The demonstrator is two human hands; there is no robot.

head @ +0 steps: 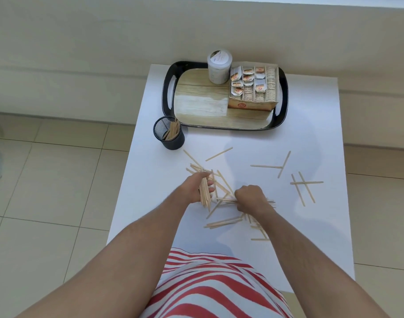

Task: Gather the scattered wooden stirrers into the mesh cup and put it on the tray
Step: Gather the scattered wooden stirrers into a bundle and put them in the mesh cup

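Note:
Wooden stirrers (220,222) lie scattered over the middle and right of the white table (311,134). My left hand (197,188) is shut on a bundle of stirrers (205,193), held upright just above the table. My right hand (250,197) is curled over the pile, pinching several flat stirrers. The black mesh cup (169,133) stands upright at the table's left, just in front of the tray's near-left corner, with several stirrers leaning inside. The black-rimmed tray (167,92) with a wood-look base sits at the far end.
On the tray stand a round lidded container (219,66) and an open cardboard box of sachets (252,88), both on its right half. More loose stirrers (303,187) lie near the table's right edge. Tiled floor surrounds the table.

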